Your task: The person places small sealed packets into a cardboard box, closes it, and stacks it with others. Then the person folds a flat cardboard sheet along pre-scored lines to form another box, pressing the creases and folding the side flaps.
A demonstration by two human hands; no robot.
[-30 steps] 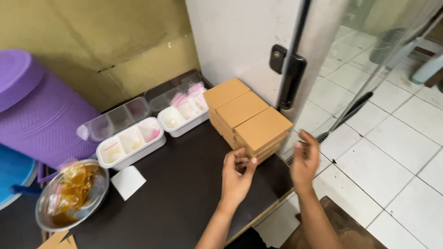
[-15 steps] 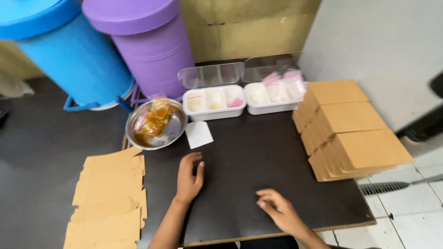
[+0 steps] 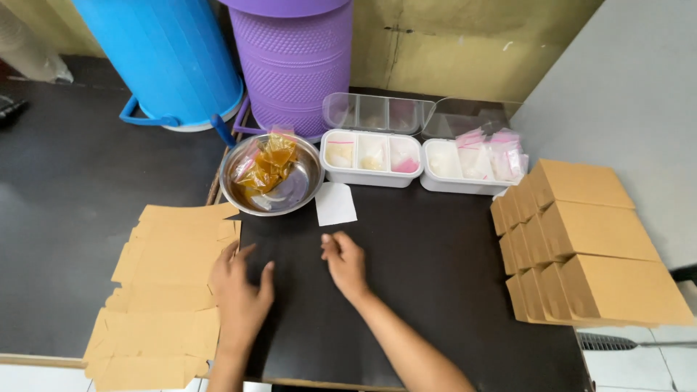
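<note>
The person has turned away from the stacked brown cardboard boxes (image 3: 592, 247) at the right end of the black table (image 3: 435, 290), where both hands were working a second ago, and now faces the left side, where the flat cardboard blanks (image 3: 163, 290) lie piled off the table's left edge. The left hand (image 3: 239, 294) has come across to that edge: it lies palm down with its fingers spread apart, the outer ones reaching onto or just over the nearest blank, though the angle makes it hard to say whether they actually press on it. The right hand (image 3: 345, 263) rests flat on bare table near the middle, fingers loosely apart and holding nothing, just near of a small white paper slip (image 3: 335, 203). Half a second ago both hands were already empty on the table, so the shift is mainly the left hand's move toward the blanks. That suggests one box is finished and set with the others, and a fresh blank is being fetched for folding. Farther back stand a metal bowl (image 3: 298, 190) of amber sachets (image 3: 270, 161), two white compartment trays (image 3: 421, 163) with small packets, and behind them a blue drum (image 3: 163, 58) and a purple drum (image 3: 294, 65).
</note>
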